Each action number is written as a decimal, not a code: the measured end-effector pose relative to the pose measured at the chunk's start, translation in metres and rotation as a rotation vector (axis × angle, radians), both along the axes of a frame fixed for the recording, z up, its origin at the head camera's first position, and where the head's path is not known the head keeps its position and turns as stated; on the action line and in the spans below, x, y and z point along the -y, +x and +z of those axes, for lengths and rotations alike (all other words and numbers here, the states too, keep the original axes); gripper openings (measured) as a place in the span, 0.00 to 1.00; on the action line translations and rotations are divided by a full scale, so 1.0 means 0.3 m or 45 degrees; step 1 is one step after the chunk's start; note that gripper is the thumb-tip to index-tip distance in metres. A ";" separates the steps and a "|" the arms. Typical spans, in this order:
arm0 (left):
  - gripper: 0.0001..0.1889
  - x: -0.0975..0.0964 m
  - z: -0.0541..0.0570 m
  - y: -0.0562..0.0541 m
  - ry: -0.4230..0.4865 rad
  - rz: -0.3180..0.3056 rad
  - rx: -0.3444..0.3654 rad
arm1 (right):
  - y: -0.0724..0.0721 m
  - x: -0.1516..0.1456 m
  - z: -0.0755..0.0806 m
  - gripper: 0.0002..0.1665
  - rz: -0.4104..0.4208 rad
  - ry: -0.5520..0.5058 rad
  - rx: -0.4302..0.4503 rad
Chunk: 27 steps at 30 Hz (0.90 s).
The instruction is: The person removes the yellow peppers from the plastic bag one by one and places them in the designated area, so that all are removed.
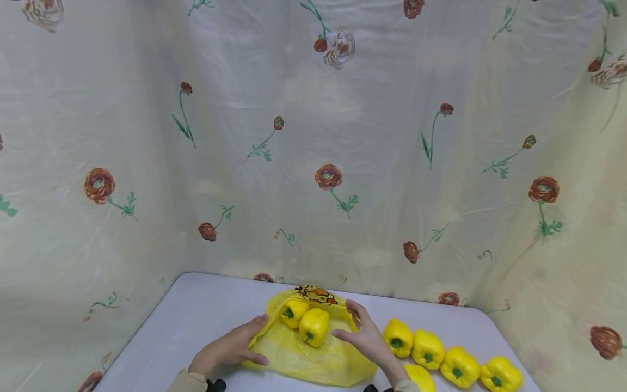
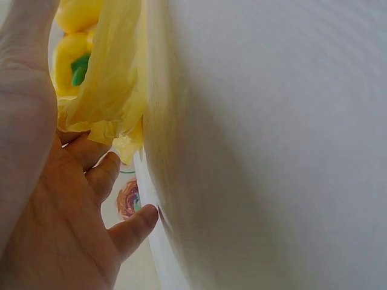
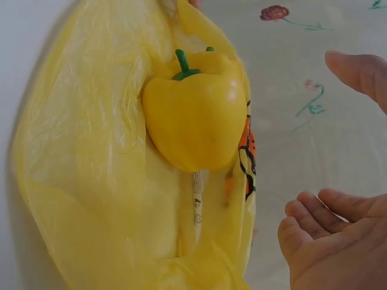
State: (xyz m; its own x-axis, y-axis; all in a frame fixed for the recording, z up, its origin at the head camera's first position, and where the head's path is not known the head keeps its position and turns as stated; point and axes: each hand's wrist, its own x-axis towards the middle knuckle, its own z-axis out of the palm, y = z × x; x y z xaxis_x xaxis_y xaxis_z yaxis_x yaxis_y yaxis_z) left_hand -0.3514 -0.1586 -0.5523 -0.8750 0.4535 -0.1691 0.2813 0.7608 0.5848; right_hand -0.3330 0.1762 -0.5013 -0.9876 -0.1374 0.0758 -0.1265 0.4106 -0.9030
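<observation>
A yellow plastic bag [image 1: 294, 365] lies with its mouth spread, an orange and black print on its far side. Two yellow bell peppers sit in the mouth, one pepper [image 1: 314, 328] in front of another pepper [image 1: 294, 312]. At the bag's left edge is my left hand [image 1: 235, 343], its fingertips touching the film and its thumb held apart; in the left wrist view, the film [image 2: 112, 66] hides some of its fingers. My right hand [image 1: 364, 335] hovers over the bag's right side, fingers and thumb spread, holding nothing. The right wrist view shows its palm facing the pepper [image 3: 196, 118].
Several more yellow peppers [image 1: 428, 348] stand in a slanting row on the white table [image 1: 196, 310] to the right. Another pepper [image 1: 418, 377] lies near my right forearm. A flowered curtain [image 1: 377, 163] encloses the back and sides.
</observation>
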 end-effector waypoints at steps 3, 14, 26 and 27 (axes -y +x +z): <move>0.59 -0.002 0.000 0.000 0.001 0.010 0.006 | -0.001 0.009 0.003 0.55 0.003 0.001 0.003; 0.58 -0.002 0.003 0.003 -0.002 0.003 -0.007 | -0.018 0.041 -0.019 0.56 0.049 -0.040 0.063; 0.58 0.001 0.000 0.002 0.005 -0.008 -0.014 | -0.059 0.070 -0.095 0.60 0.021 0.015 0.085; 0.57 0.001 0.000 0.002 0.007 -0.009 -0.014 | -0.059 0.073 -0.097 0.61 0.014 0.026 0.091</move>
